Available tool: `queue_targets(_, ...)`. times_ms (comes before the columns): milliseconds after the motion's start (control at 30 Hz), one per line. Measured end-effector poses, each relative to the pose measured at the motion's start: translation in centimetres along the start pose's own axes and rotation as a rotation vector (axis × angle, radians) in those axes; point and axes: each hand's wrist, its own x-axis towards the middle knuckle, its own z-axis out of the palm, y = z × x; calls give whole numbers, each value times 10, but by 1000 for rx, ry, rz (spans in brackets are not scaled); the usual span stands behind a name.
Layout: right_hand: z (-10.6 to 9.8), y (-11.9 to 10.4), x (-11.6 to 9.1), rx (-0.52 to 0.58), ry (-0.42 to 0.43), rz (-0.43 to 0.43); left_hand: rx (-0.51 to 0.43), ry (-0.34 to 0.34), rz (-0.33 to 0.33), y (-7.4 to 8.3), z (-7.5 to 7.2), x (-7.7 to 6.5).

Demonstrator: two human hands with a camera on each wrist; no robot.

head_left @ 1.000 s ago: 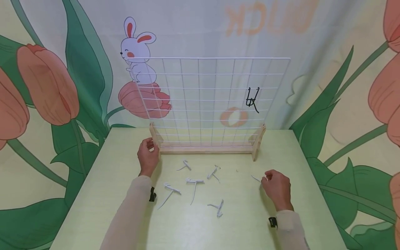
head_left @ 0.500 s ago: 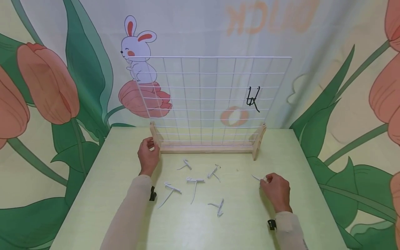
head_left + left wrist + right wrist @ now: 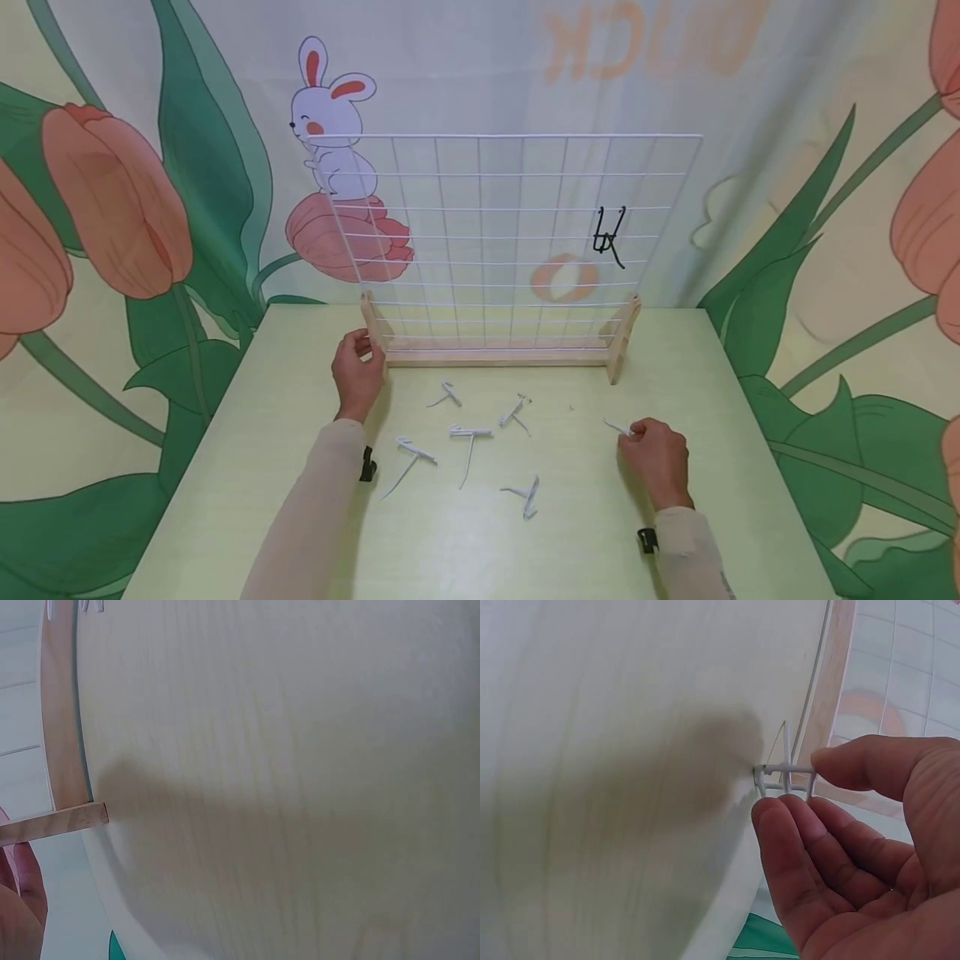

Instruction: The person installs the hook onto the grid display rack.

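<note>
My left hand (image 3: 358, 375) grips the left leg of a wooden stand (image 3: 495, 358); in the left wrist view its fingers lie against that leg (image 3: 67, 823). The stand holds a white wire grid panel (image 3: 495, 135) upright. Low over the right side of the table, my right hand (image 3: 655, 462) pinches a white wire hook (image 3: 786, 769) between thumb and fingers. Its thin prong points toward the grid. A black hook (image 3: 602, 242) hangs on the grid's right part.
Several more white hooks lie scattered before the stand, among them one hook (image 3: 471, 432) near the middle and another (image 3: 528, 498) closer to the front. Tiny crumbs sit near the stand. A printed curtain (image 3: 465, 58) hangs behind the table (image 3: 450, 558).
My right hand has shifted slightly left and down and now pinches the white hook more closely. My left hand stays at the stand's leg.
</note>
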Motion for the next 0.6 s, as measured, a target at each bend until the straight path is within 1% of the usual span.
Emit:
queue_targets(333,8,1,3,37,-13,-39,7,7,1,-3,2,1)
queue_targets(500,12,2,4,29,3,-100,1,10,13,-6,3,1)
queue_targets(600,14,2,4,13,-6,-135,6,10,12,-6,3,1)
